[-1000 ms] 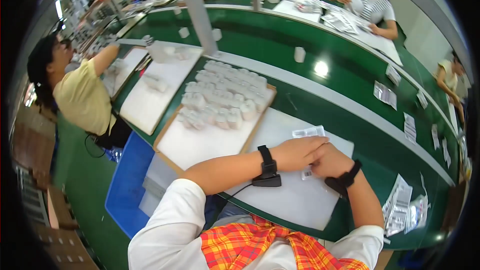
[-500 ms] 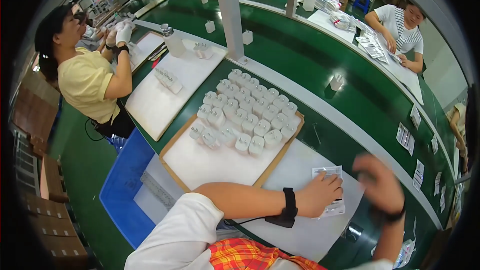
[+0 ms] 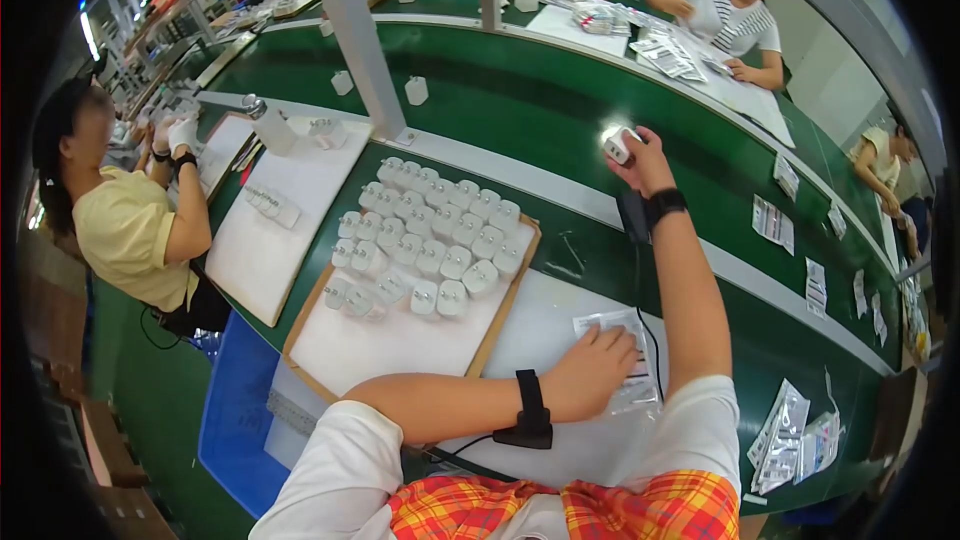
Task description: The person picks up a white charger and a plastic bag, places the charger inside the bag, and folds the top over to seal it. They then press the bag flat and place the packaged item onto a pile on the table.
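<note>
My right hand [image 3: 645, 165] reaches out over the green belt and grips a white plug-in charger [image 3: 618, 145] between thumb and fingers, the charger's end turned toward me. Flat on a clear plastic bag [image 3: 632, 393] with printing lies my left hand [image 3: 592, 372], its fingers stretched over the bag and covering part of it. The bag is on a white work mat [image 3: 545, 315]. Left of it, on a cardboard-edged white board [image 3: 350, 348], several white chargers [image 3: 430, 257] stand in rows with metal prongs up; a few at the near left lie tilted.
A grey post [image 3: 355, 50] rises beyond the board. Printed bags [image 3: 785, 435] lie in a pile at the right, others on the belt [image 3: 772, 225]. A blue bin [image 3: 240, 400] stands at the lower left. Co-workers sit left and across; a black cable hangs from my right wrist strap [image 3: 665, 204].
My right hand has moved from beside the bag out over the belt and has taken hold of the charger there. My left hand stays on the bag. The whole view has shifted.
</note>
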Tool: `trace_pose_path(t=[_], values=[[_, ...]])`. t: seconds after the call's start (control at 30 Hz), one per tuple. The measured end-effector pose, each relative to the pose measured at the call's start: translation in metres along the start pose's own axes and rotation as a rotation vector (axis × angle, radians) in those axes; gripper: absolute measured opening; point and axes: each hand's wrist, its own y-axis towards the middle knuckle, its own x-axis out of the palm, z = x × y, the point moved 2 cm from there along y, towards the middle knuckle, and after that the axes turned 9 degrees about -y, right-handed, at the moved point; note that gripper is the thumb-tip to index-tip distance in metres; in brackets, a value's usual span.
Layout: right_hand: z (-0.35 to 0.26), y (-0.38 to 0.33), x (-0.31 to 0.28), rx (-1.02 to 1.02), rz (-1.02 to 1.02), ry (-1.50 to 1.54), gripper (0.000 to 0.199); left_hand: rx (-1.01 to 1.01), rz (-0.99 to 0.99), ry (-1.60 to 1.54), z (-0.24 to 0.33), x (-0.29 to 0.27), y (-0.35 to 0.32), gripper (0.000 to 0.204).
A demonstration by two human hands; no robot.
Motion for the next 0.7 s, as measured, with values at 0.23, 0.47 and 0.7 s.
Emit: trace_pose_path(t=[0.23,0.47,0.7], values=[[-0.013,-0.223,-0.084,-0.177,-0.361,0.326,0.051,-0.02,0.022,0.104,-0.024,-0.008,0.015,0.048],[0.025,-0.303,-0.084,-0.185,-0.076,-0.728,0.067,-0.134,0.037,0.098,-0.036,-0.002,0.029,0.048],[0.039,-0.316,-0.068,-0.55,0.054,-0.93,0.052,-0.218,0.036,0.036,-0.027,0.01,0.023,0.053]])
